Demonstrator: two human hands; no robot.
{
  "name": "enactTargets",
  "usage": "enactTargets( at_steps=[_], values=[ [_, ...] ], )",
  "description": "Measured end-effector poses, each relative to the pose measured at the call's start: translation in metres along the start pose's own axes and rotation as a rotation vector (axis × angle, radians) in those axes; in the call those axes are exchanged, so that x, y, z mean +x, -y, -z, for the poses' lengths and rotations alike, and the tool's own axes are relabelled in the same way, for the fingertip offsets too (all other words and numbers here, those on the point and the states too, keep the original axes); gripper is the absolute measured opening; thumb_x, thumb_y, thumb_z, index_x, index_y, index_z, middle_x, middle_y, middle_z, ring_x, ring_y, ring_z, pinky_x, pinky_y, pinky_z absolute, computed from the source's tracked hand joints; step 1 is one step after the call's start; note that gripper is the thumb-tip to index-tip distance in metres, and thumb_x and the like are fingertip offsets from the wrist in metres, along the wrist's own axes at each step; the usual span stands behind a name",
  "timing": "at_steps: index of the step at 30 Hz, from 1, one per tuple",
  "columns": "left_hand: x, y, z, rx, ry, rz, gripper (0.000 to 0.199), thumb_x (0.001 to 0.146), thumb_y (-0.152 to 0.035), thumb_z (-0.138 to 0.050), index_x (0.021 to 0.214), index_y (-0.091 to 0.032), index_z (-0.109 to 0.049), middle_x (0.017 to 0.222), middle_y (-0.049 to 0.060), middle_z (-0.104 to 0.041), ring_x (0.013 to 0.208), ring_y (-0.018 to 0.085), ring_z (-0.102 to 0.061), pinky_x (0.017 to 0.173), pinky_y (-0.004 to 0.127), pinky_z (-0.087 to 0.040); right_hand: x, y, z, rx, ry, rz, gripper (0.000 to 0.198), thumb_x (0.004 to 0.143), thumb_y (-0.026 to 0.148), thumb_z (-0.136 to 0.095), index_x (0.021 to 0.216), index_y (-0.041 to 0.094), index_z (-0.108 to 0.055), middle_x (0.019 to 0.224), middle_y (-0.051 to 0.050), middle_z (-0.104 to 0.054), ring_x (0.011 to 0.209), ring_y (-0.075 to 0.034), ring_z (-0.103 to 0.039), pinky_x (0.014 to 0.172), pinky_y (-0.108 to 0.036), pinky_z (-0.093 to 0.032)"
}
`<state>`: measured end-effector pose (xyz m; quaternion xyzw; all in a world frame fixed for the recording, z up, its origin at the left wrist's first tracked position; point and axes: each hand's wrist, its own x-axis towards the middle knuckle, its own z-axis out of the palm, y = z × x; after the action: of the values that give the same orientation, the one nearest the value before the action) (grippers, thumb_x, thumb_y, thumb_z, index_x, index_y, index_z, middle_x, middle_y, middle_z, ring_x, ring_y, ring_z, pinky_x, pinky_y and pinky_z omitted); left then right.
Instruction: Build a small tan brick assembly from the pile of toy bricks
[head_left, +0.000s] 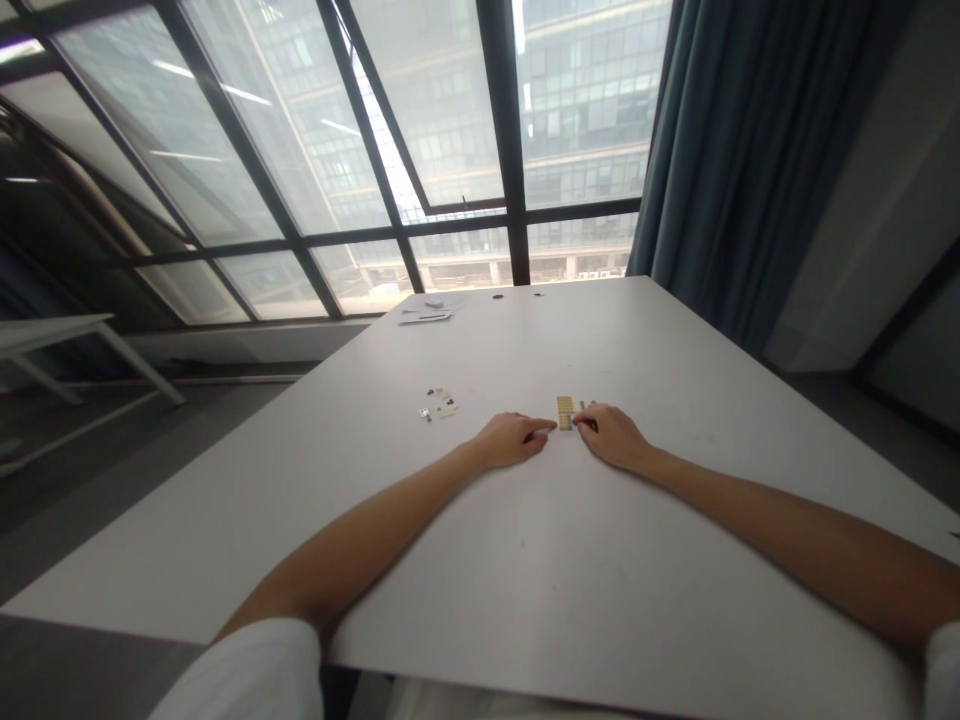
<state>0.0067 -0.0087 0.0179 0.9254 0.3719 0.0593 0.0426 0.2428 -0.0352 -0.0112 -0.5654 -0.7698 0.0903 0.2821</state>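
Note:
A small yellowish, block-like piece marked off in little cells [565,404] lies on the white table between my hands. Its lower right part looks greyish blue. My left hand [511,440] rests on the tabletop with the index finger stretched to the piece's lower left edge; the thumb is apart from that finger and nothing shows between them. From the right, my right hand [611,435] has thumb and fingertips drawn together at the piece's lower right side. Whatever is in that pinch is too small to make out. Some small greyish bits show just behind the right knuckles, partly hidden.
Several small white and dark pieces [442,408] lie scattered left of my hands. Papers [429,312] sit at the table's [465,560] far left corner, with a small dark round thing [498,296] near the far edge. Windows and a blue curtain [720,170] stand beyond.

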Motion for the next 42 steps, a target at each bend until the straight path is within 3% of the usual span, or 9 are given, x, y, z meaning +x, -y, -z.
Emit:
enactTargets(
  at_steps=[7, 24, 33, 38, 42],
  values=[
    [0.001, 0.0, -0.001, 0.009, -0.004, -0.009, 0.044, 0.095, -0.038, -0.044, 0.136, -0.032, -0.06, 0.093, 0.002, -0.076, 0.089, 0.021, -0.071, 0.083, 0.029, -0.05, -0.001, 0.002, 0.001, 0.0, -0.018, 0.037, 0.025, 0.082, 0.014, -0.054, 0.084, 0.02, -0.078, 0.089, -0.005, -0.075, 0.084, -0.018, -0.065, 0.078, -0.027, -0.045],
    [0.0, 0.0, 0.0, 0.009, -0.004, 0.0, 0.044, 0.096, -0.04, -0.043, 0.136, -0.033, -0.06, 0.097, 0.002, -0.076, 0.093, 0.021, -0.07, 0.086, 0.029, -0.05, 0.0, 0.002, 0.001, 0.023, -0.011, 0.061, 0.025, 0.081, 0.013, -0.053, 0.085, 0.019, -0.078, 0.09, -0.006, -0.076, 0.085, -0.018, -0.065, 0.082, -0.027, -0.045],
    [0.0, -0.003, -0.001, -0.012, -0.052, 0.014, 0.039, 0.096, -0.037, -0.044, 0.128, -0.031, -0.066, 0.093, 0.002, -0.076, 0.089, 0.02, -0.069, 0.085, 0.029, -0.049, -0.002, 0.003, 0.003, 0.095, -0.163, -0.048, 0.021, 0.08, 0.019, -0.052, 0.083, 0.019, -0.073, 0.08, -0.004, -0.072, 0.068, -0.016, -0.058, 0.066, -0.026, -0.04],
    [0.001, -0.002, -0.003, -0.018, -0.164, 0.113, 0.036, 0.097, -0.037, -0.04, 0.11, -0.026, -0.072, 0.087, 0.003, -0.074, 0.082, 0.018, -0.067, 0.079, 0.027, -0.047, -0.006, 0.011, 0.007, 0.145, -0.225, 0.091, 0.018, 0.086, 0.026, -0.05, 0.08, 0.018, -0.066, 0.069, -0.001, -0.062, 0.062, -0.014, -0.051, 0.063, -0.025, -0.036],
    [0.003, 0.001, -0.003, 0.039, -0.208, 0.212, 0.034, 0.096, -0.035, -0.04, 0.095, -0.022, -0.072, 0.083, 0.005, -0.073, 0.079, 0.019, -0.066, 0.073, 0.027, -0.045, -0.011, 0.015, 0.007, 0.12, -0.075, 0.35, 0.027, 0.089, 0.024, -0.047, 0.064, 0.019, -0.055, 0.063, 0.0, -0.054, 0.061, -0.013, -0.047, 0.065, -0.025, -0.034]
  ],
)
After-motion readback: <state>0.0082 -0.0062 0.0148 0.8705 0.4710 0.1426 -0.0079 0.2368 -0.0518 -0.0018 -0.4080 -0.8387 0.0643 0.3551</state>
